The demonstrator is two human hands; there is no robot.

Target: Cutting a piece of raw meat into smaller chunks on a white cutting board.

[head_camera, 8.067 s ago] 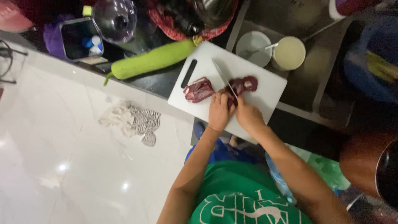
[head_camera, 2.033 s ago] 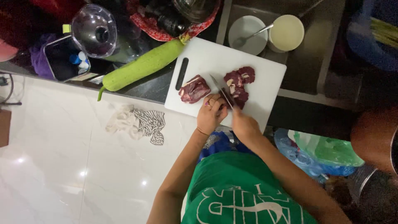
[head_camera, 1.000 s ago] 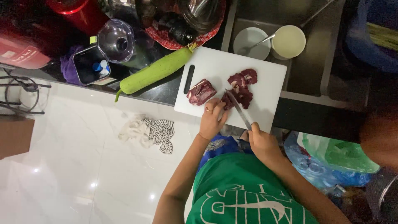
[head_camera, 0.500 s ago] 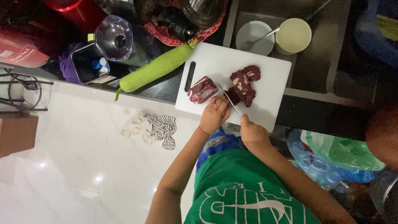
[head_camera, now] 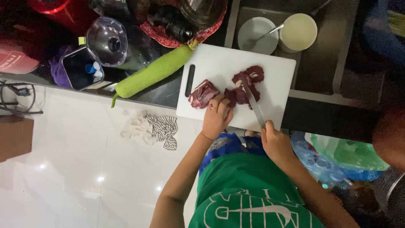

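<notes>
White rectangular plastic cutting board [head_camera: 274, 71]: dark red, glistening raw meat pieces [head_camera: 242, 86]. Left hand [head_camera: 216, 118] fingers pressed together on meat; right hand [head_camera: 275, 141] fingers clamped round steel knife [head_camera: 254, 105].

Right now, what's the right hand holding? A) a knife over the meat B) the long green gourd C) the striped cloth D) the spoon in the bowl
A: the right hand grips a knife whose blade lies across the dark red meat on the white cutting board.
</notes>
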